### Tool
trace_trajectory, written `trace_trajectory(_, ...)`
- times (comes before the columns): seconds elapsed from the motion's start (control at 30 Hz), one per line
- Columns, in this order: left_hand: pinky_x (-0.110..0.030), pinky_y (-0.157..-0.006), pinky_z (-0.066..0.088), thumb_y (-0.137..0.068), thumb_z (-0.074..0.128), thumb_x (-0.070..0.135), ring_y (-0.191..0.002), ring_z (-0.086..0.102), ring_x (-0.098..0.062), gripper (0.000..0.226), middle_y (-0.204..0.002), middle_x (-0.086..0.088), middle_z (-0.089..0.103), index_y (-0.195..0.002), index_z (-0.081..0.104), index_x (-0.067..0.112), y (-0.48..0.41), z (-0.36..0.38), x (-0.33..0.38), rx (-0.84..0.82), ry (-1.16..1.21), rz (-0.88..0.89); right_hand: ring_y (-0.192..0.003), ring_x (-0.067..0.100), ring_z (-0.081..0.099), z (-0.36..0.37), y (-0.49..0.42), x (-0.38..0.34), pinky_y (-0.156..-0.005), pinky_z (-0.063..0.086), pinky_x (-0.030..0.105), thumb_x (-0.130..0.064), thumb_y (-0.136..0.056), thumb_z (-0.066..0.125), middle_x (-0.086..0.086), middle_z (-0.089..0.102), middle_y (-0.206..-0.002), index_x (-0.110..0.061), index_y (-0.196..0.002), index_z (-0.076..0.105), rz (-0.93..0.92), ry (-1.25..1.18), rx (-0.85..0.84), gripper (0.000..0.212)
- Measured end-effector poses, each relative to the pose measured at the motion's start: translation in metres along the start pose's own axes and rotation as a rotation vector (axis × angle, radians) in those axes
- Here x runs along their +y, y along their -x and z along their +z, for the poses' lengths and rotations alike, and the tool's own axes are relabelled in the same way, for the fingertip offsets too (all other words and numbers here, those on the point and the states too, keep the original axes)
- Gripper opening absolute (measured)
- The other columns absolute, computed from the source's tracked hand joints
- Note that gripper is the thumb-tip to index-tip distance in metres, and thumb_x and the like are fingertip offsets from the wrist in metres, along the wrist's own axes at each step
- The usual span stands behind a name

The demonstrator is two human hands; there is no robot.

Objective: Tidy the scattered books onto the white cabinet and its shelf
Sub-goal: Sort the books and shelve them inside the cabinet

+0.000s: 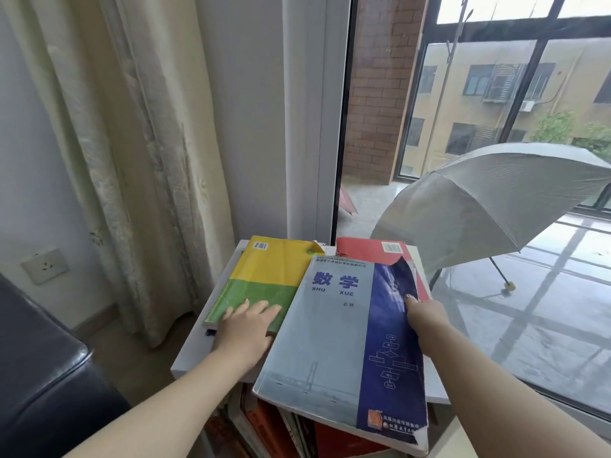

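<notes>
A grey-and-blue maths textbook [334, 342] is tilted over the white cabinet top [195, 355], its near corner jutting past the front edge. My right hand [425, 317] grips its right edge, thumb on the torn blue cover. My left hand [246, 328] lies flat with straight fingers on a yellow-and-green book [264, 282] resting on the cabinet's left side. A red book [363, 251] lies at the back right, mostly under the maths book. Below the top, several books [274, 428] stand in the shelf.
A cream curtain [132, 143] hangs left of the cabinet, with a wall socket [45, 266] and a dark leather seat [43, 375] further left. Behind the cabinet is a window frame [314, 127]; beyond the glass an open grey umbrella [496, 200] lies on the balcony floor.
</notes>
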State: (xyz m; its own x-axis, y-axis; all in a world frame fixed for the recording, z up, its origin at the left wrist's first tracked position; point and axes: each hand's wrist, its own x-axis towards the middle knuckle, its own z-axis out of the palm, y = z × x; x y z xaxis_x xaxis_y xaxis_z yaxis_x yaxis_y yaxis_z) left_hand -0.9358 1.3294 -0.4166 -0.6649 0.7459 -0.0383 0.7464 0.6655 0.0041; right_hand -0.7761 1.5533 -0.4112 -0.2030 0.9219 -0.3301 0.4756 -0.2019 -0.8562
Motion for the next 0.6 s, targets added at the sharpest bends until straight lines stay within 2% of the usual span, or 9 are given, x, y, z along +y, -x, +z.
trace_trajectory(0.07, -0.037, -0.111, 0.028, -0.097, 0.043, 0.018, -0.141, 0.028, -0.025, 0.053, -0.152, 0.002, 0.030, -0.146, 0.027, 0.028, 0.000, 0.006, 0.005, 0.048, -0.060, 0.024, -0.112, 0.043, 0.052, -0.001, -0.001, 0.000, -0.098, 0.043, 0.046, -0.028, -0.097, 0.047, 0.026, 0.055, -0.124, 0.009, -0.126, 0.049, -0.010, 0.026, -0.001, 0.047)
trace_trajectory(0.13, -0.032, -0.090, 0.048, -0.087, 0.062, 0.027, -0.116, 0.057, -0.019, 0.042, -0.126, 0.002, 0.060, -0.128, 0.053, 0.027, 0.002, 0.001, 0.008, 0.156, -0.077, 0.088, -0.112, 0.043, 0.052, -0.001, -0.002, 0.001, -0.098, 0.044, 0.045, -0.028, -0.097, 0.047, 0.026, 0.055, -0.124, 0.009, -0.125, 0.049, -0.019, 0.028, 0.003, 0.047)
trace_trajectory(0.17, -0.028, -0.080, 0.050, -0.081, 0.068, 0.032, -0.102, 0.063, -0.016, 0.038, -0.112, 0.005, 0.066, -0.118, 0.060, 0.028, 0.001, -0.004, 0.006, 0.223, -0.108, 0.135, -0.112, 0.043, 0.052, -0.001, -0.001, 0.002, -0.098, 0.044, 0.045, -0.028, -0.096, 0.047, 0.026, 0.055, -0.124, 0.009, -0.125, 0.049, -0.014, 0.026, 0.002, 0.047)
trace_trajectory(0.2, -0.028, -0.081, 0.048, -0.083, 0.065, 0.035, -0.103, 0.062, -0.015, 0.036, -0.113, 0.007, 0.065, -0.118, 0.060, 0.029, 0.000, -0.008, 0.002, 0.209, -0.062, 0.165, -0.111, 0.043, 0.053, -0.001, 0.000, 0.002, -0.098, 0.044, 0.046, -0.029, -0.096, 0.047, 0.026, 0.055, -0.124, 0.009, -0.125, 0.049, -0.009, 0.021, -0.003, 0.048)
trace_trajectory(0.27, -0.031, -0.100, 0.037, -0.091, 0.052, 0.039, -0.124, 0.047, -0.016, 0.037, -0.131, 0.011, 0.055, -0.127, 0.053, 0.034, -0.002, -0.017, -0.009, 0.006, 0.188, 0.020, -0.111, 0.043, 0.052, -0.001, 0.002, 0.002, -0.098, 0.044, 0.046, -0.029, -0.096, 0.048, 0.025, 0.054, -0.124, 0.008, -0.126, 0.048, 0.000, 0.003, -0.011, 0.048)
trace_trajectory(0.37, -0.034, -0.104, 0.031, -0.093, 0.046, 0.044, -0.134, 0.031, -0.020, 0.042, -0.143, 0.009, 0.042, -0.134, 0.045, 0.035, -0.007, -0.015, -0.037, 0.060, 0.333, -0.347, -0.112, 0.043, 0.052, -0.002, 0.002, 0.000, -0.099, 0.043, 0.047, -0.029, -0.096, 0.048, 0.026, 0.054, -0.125, 0.009, -0.127, 0.048, 0.008, 0.005, -0.015, 0.048)
trace_trajectory(0.43, -0.034, -0.100, 0.037, -0.093, 0.048, 0.038, -0.129, 0.037, -0.027, 0.046, -0.142, 0.001, 0.044, -0.138, 0.042, 0.029, -0.008, -0.009, -0.044, 0.024, 0.402, -0.507, -0.112, 0.043, 0.051, -0.002, 0.003, 0.000, -0.099, 0.043, 0.047, -0.029, -0.097, 0.047, 0.026, 0.054, -0.125, 0.008, -0.127, 0.048, 0.009, 0.008, -0.017, 0.048)
trace_trajectory(0.53, -0.032, -0.091, 0.043, -0.089, 0.058, 0.022, -0.120, 0.047, -0.028, 0.044, -0.130, -0.003, 0.056, -0.131, 0.050, 0.026, -0.016, -0.013, -0.042, 0.069, 0.483, -0.593, -0.111, 0.042, 0.052, -0.002, 0.001, 0.001, -0.099, 0.043, 0.047, -0.029, -0.097, 0.047, 0.025, 0.055, -0.124, 0.008, -0.126, 0.048, 0.020, -0.005, -0.029, 0.048)
trace_trajectory(0.6, -0.032, -0.085, 0.047, -0.082, 0.069, 0.017, -0.110, 0.055, -0.029, 0.047, -0.121, -0.008, 0.061, -0.126, 0.054, 0.015, -0.021, -0.021, -0.040, 0.054, 0.648, -0.669, -0.110, 0.043, 0.053, -0.002, 0.001, 0.001, -0.099, 0.043, 0.047, -0.029, -0.097, 0.047, 0.025, 0.055, -0.123, 0.008, -0.125, 0.049, 0.017, 0.002, -0.028, 0.047)
